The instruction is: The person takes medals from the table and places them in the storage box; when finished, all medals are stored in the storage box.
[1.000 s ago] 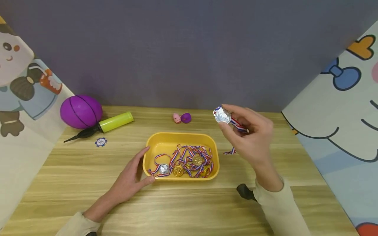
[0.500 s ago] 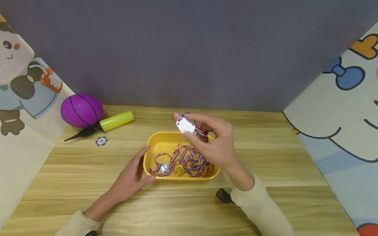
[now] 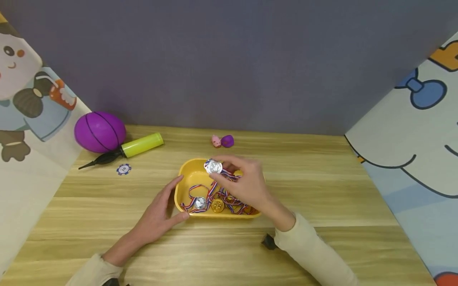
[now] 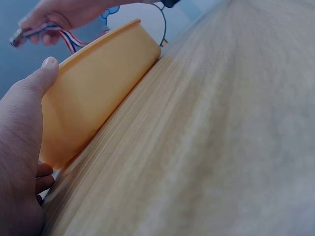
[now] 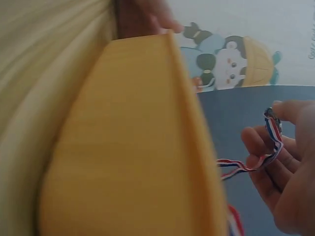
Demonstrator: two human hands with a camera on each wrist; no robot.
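Above the yellow plastic bin (image 3: 183,185), my right hand (image 3: 247,180) pinches a silver medal (image 3: 213,167) between thumb and fingers. Its red, white and blue ribbon (image 5: 273,132) trails from the palm toward the bin in the right wrist view. My left hand (image 3: 157,216) rests against the bin's left end, thumb at the front corner and fingers spread along the side. Inside the bin lie another silver medal (image 3: 200,203), a gold medal (image 3: 217,205) and tangled striped ribbons. My right hand hides the bin's right part.
A purple ball (image 3: 100,132) and a yellow-green hand pump (image 3: 142,145) lie at the back left, with a blue-and-white chip (image 3: 123,169) in front. Behind the bin sit a pink pig figure (image 3: 216,141) and a small purple object (image 3: 227,141). A grey panel (image 3: 229,67) rises behind the table.
My right hand has carried the silver medal leftward from the bin's right side, then lowered it over the bin, its ribbon coming along. My left hand stays at the bin's left end.
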